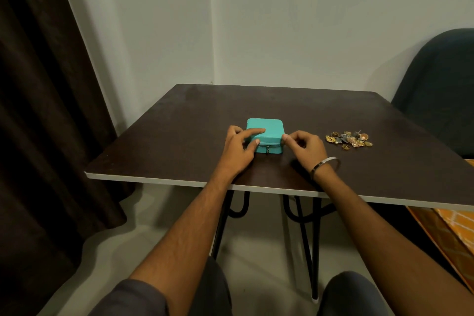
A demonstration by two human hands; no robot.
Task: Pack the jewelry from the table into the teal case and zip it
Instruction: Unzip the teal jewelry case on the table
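No brand, label or lettering can be read anywhere here; the teal case (266, 131) shows a plain lid and nothing more. It sits closed on the dark table (179, 136), a little toward the near edge, with two small zipper pulls hanging at the middle of its front side. The left hand (239, 147) comes in from below, forearm stretched across the table edge, and holds the case at its left end: the index finger lies straight across the lid, the thumb presses against the front side by the zipper line, the other fingers curl round the left corner. The right hand (304, 145) is at the case's right front corner, fingers curled in, thumb and forefinger tips brought together right at the corner; whether they actually pinch the zipper there is too small to tell. A silver bangle (325, 165) rings the right wrist. The jewelry (348, 140), a loose gold-toned heap, lies on the table to the right of that hand, apart from the case.
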